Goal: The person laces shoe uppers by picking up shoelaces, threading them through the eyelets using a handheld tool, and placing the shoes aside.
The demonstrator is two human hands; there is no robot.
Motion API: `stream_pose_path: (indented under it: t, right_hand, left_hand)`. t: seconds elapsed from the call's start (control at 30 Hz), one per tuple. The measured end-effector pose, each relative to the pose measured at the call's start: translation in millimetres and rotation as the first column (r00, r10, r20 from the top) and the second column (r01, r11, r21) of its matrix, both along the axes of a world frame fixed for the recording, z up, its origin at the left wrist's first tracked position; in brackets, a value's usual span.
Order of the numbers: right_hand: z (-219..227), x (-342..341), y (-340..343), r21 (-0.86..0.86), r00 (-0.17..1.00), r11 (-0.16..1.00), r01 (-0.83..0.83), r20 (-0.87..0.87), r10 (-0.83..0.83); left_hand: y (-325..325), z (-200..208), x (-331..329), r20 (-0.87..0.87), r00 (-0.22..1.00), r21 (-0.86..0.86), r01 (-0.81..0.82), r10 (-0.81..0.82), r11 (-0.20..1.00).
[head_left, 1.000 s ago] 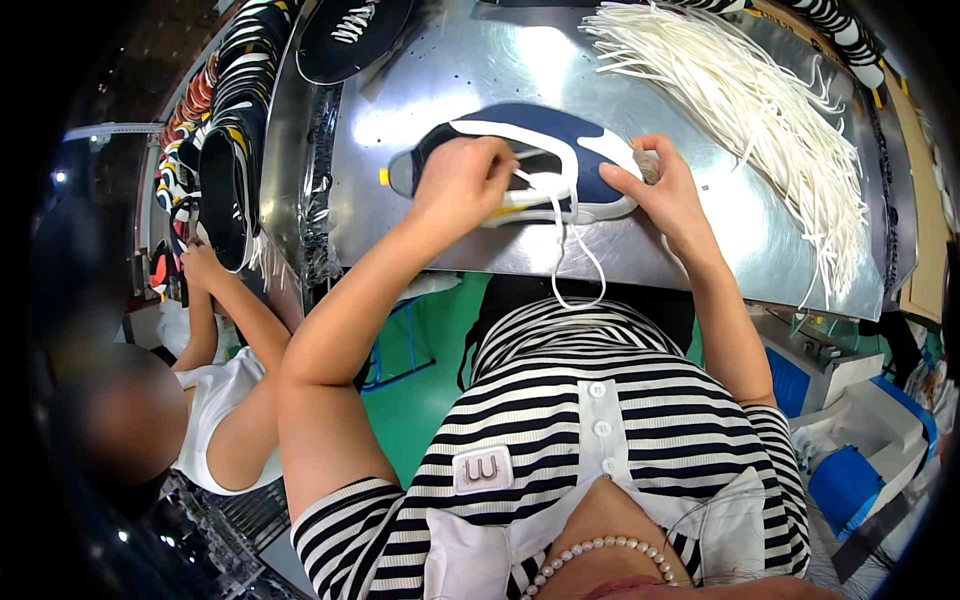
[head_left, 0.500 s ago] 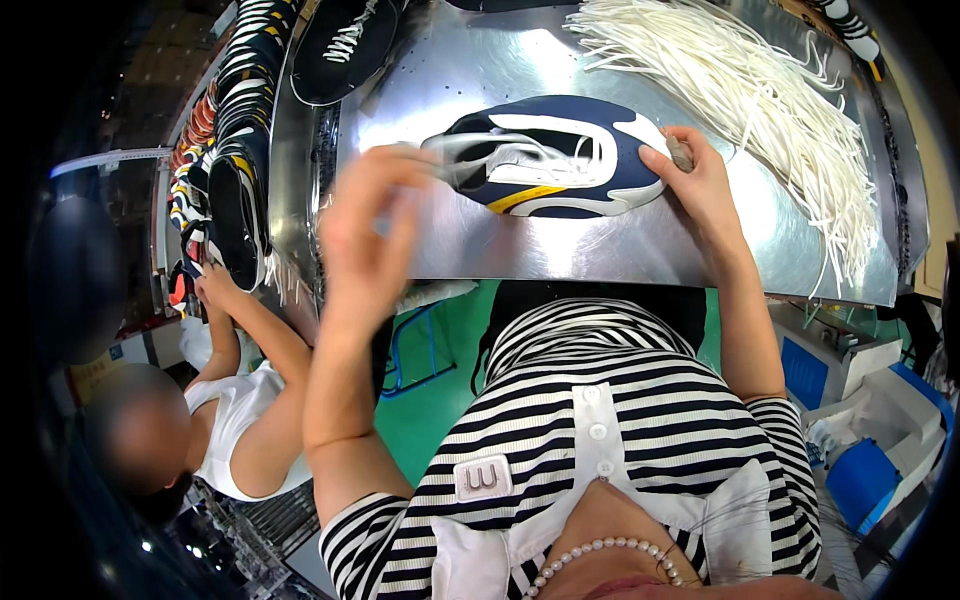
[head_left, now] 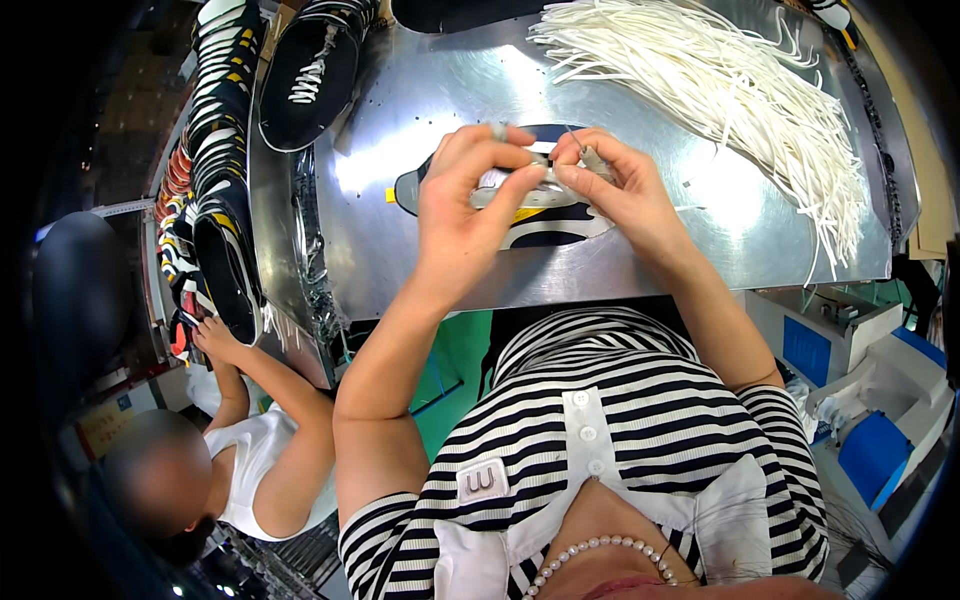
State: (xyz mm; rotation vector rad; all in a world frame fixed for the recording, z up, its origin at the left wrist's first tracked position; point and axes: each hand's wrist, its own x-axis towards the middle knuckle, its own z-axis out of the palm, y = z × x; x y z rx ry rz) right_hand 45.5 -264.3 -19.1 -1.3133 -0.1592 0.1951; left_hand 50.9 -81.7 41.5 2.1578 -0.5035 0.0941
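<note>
A navy, white and yellow shoe upper (head_left: 548,236) lies sideways on the metal table, largely covered by my hands. Over its opening my left hand (head_left: 462,205) pinches a white shoelace, thumb and fingers meeting; a grey wrap circles one finger. Close beside it, fingertips almost touching, my right hand (head_left: 632,195) is closed on a small hook tool (head_left: 592,160) with a grey wrapped handle and a thin metal shank pointing up. The eyelets under my fingertips are hidden.
A large bundle of white laces (head_left: 720,95) spreads over the table's (head_left: 400,265) right side. A black laced shoe upper (head_left: 305,90) lies at the far left. Stacked uppers (head_left: 222,130) line the left edge, where a co-worker's hand (head_left: 215,340) touches them.
My left hand has come in from the left to the shoe's opening. My right hand has left the shoe's right end and moved left beside it. The view has shifted slightly.
</note>
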Motion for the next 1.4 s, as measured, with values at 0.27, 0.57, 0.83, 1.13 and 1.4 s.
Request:
stream_pose_path:
  t: [0.27, 0.57, 0.83, 1.13, 1.4]
  right_hand:
    - [-5.4, 0.0, 8.5, -0.022, 0.999, 0.999, 0.036, -0.006, -0.036]
    - [-33.2, 7.0, 5.5, -0.266, 0.988, 0.954, 0.135, -0.034, -0.149]
    - [-16.8, 3.4, 7.0, -0.549, 0.998, 0.836, 0.028, -0.038, -0.058]
    - [-11.6, -11.2, 2.1, -0.52, 0.99, 0.849, 0.098, 0.141, -0.028]
    - [-9.5, -11.4, -12.5, -0.551, 0.975, 0.832, 0.069, 0.216, 0.062]
  left_hand:
    - [3.6, -20.5, -1.9, -0.007, 0.996, -0.091, -0.088, 0.088, 0.992]
    - [36.8, -39.1, 9.2, -0.893, 0.448, -0.204, -0.301, -0.051, 0.931]
    - [-2.4, -57.7, -16.1, -0.622, 0.745, -0.188, -0.442, 0.242, 0.877]
    - [-7.0, -57.2, -23.4, -0.454, 0.852, -0.247, -0.402, 0.262, 0.882]
    - [-7.7, -55.5, -22.7, -0.402, 0.882, -0.194, -0.346, 0.247, 0.918]
